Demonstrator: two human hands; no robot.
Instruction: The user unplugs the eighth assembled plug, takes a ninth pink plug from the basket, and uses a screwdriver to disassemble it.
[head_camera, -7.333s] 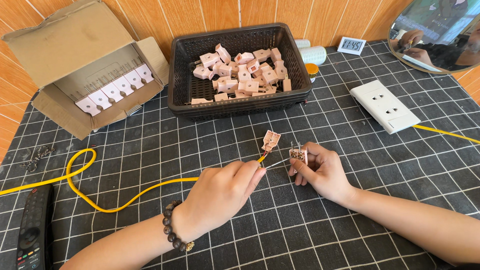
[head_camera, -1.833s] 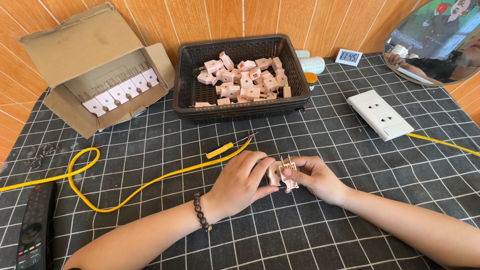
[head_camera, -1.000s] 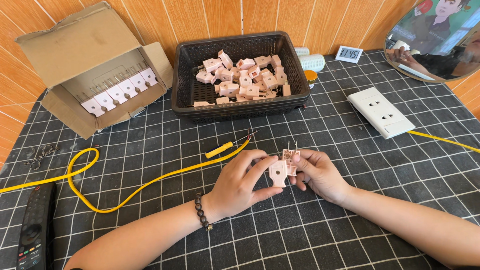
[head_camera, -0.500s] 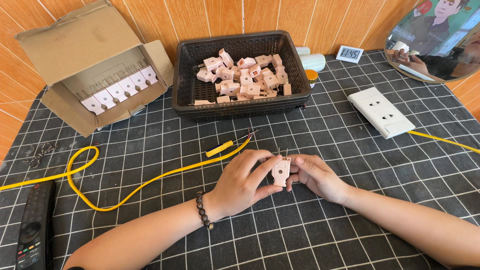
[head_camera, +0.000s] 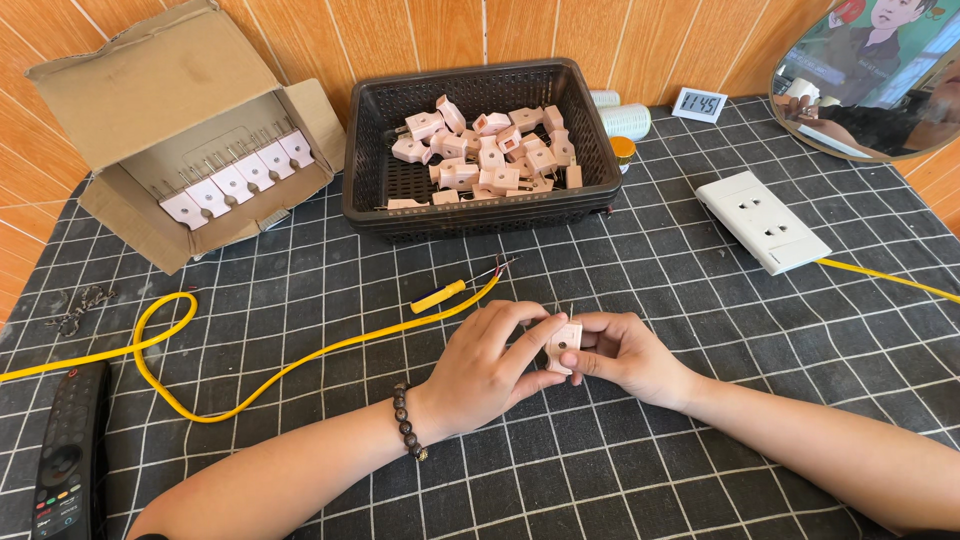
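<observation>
- My left hand (head_camera: 490, 365) and right hand (head_camera: 625, 355) meet over the desk (head_camera: 620, 460), both pinching one pale pink plug (head_camera: 562, 345) between thumb and fingertips; each grip is pressed onto the plug's sides, and it hangs just above the checked mat
- The plug looks closed up as one piece, its face with a dark screw hole turned up toward me and thin prongs poking out at its top edge; I judge that the two halves are already joined
- The small yellow screwdriver (head_camera: 440, 296) lies on the desk just beyond my left hand, not in either grip, so I judge the screw is yet to be driven
- The bare end of the yellow cable (head_camera: 300, 360) rests beside the screwdriver, apart from the plug; I cannot tell whether any wire is inside the plug
- The black basket (head_camera: 370, 170) at the back holds a heap of similar pink plugs, and the open cardboard box (head_camera: 150, 90) to its left shows a row of them
- Against the oldest picture: then my hands held separate plug parts with the cable end between them; now the cable lies free on the desk and my hands share one plug
- Half a second ago the plug sat in much the same place; my fingers have only closed in a little around it
</observation>
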